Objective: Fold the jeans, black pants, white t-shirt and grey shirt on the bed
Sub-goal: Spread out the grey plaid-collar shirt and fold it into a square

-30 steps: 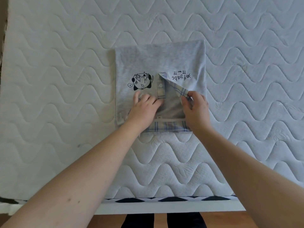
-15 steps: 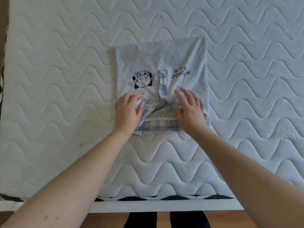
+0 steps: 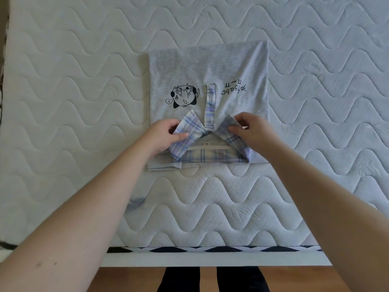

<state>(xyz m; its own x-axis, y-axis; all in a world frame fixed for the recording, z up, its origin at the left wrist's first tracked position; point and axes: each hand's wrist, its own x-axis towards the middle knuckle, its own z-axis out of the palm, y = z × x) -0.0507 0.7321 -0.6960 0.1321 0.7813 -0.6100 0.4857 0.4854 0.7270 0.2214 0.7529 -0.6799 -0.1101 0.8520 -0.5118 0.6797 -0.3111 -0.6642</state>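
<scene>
On the mattress (image 3: pixel 63 102), both hands' grip pinches the grey shirt (image 3: pixel 208 66)'s plaid collar (image 3: pixel 210 142), apparently flattening it.

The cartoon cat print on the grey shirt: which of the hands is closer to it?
Left. The left hand pinches the plaid collar just below the cat print on the grey shirt. The right hand grips the collar's other wing, across the placket, under the lettering.

White quilted mattress (image 3: pixel 84 102), wavy stitching; black-white diamond trim (image 3: pixel 210 249) along near edge; white frame (image 3: pixel 210 259); wood floor (image 3: pixel 126 279) below; soft daylight
</scene>
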